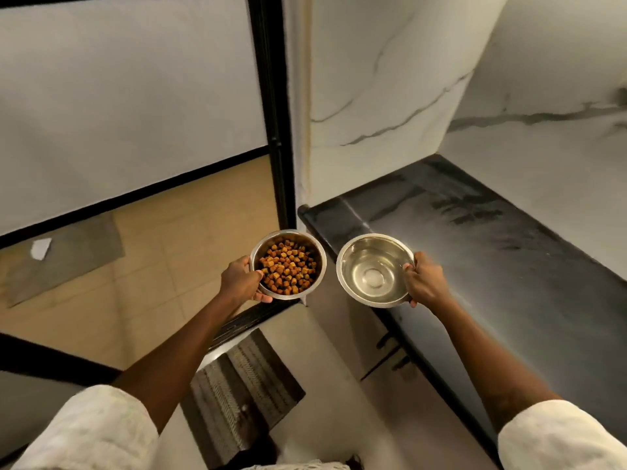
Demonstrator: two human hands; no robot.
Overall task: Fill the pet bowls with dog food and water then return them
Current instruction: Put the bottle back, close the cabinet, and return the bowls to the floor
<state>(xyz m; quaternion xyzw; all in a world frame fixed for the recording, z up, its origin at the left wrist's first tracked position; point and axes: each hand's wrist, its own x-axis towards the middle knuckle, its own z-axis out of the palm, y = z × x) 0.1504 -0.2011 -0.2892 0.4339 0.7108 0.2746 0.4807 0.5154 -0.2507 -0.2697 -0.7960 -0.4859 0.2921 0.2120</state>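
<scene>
My left hand (pixel 241 280) grips the rim of a steel food bowl (pixel 319 266) filled with brown kibble (pixel 288 269), held in the air near the doorway. My right hand (pixel 424 281) holds a second steel bowl (pixel 353 252) by its right rim, just off the left end of the black counter. This bowl shines inside and seems to hold clear water, though I cannot tell for sure. Both bowls are level and side by side, a small gap between them.
A black stone counter (pixel 492 239) runs along the right under a white marble wall (pixel 390 79). A black door frame (pixel 274 106) stands ahead, with a tan tiled floor (pixel 176 259) and a grey mat (pixel 68 259) beyond. A dark striped mat (pixel 244 395) lies below.
</scene>
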